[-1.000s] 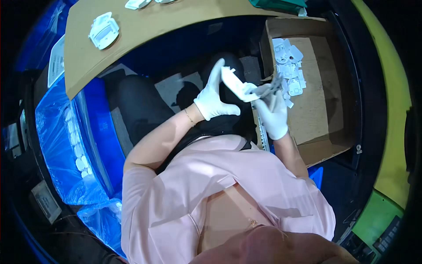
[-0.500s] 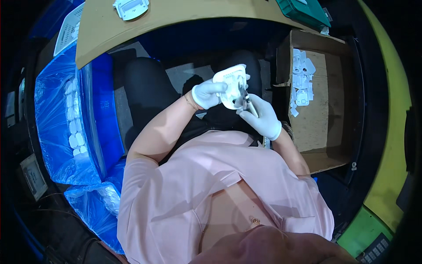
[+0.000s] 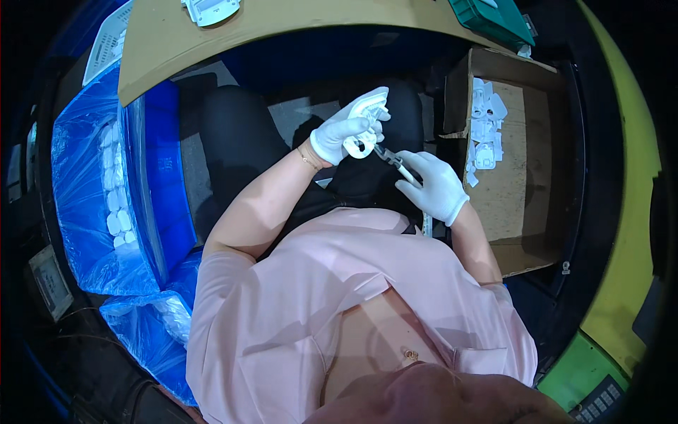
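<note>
Above my lap, my gloved left hand (image 3: 342, 137) is closed around a white moulded plastic part (image 3: 367, 113), which it holds tilted on edge. A round hole shows at the part's lower end. My right hand (image 3: 436, 188), also in a white glove, grips a pair of nippers (image 3: 390, 157) with pale handles and dark metal jaws. The jaws point up and left, close to the part's lower right edge. Whether the jaw tips touch the plastic I cannot tell. Some of the right fingers are hidden beneath the hand.
At the right stands a cardboard box (image 3: 505, 212) with several white plastic parts (image 3: 486, 131). A blue bin (image 3: 166, 177) lined with blue plastic, holding white pieces, is at the left. The cardboard-covered table (image 3: 296, 15) ahead carries a white part (image 3: 212, 10) and a green tray (image 3: 487, 21).
The white part has been turned from facing up to a steep tilt. My right hand and the nippers have drawn back slightly, right and down, away from the part's middle.
</note>
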A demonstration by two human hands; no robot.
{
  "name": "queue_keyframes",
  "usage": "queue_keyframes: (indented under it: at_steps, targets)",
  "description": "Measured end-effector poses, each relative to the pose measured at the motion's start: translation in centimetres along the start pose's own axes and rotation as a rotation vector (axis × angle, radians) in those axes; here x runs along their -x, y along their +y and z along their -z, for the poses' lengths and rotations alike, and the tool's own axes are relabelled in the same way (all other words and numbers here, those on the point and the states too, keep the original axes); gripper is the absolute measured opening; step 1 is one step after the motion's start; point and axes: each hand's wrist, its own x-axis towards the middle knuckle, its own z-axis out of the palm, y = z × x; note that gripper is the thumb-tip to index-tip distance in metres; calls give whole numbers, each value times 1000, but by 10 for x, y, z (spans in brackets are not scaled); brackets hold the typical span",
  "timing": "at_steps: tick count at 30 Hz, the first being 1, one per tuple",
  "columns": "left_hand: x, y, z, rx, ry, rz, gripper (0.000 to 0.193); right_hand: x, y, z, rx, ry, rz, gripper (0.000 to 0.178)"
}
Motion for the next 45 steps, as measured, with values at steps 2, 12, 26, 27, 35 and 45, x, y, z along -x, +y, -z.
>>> queue_keyframes:
  at_steps: [2,12,26,27,35,45]
  targets:
    - [0,1,-1,-68,-5,-3,84,-2,-3,0,47,-59,-26,40]
    - [1,0,-6,-263,-4,18,86,-15,-7,-3,234,-169,-57,38]
    - [2,0,-12,-425,28,67,88,-22,-18,0,262,-312,-118,34]
    - [2,0,-13,-438,43,59,87,-22,-17,-2,262,-311,-114,33]
    - [5,-3,-15,-450,77,44,82,-28,-8,-16,233,-324,-86,25]
    - [6,0,-15,-476,105,29,78,-41,-1,-19,195,-354,-77,21]
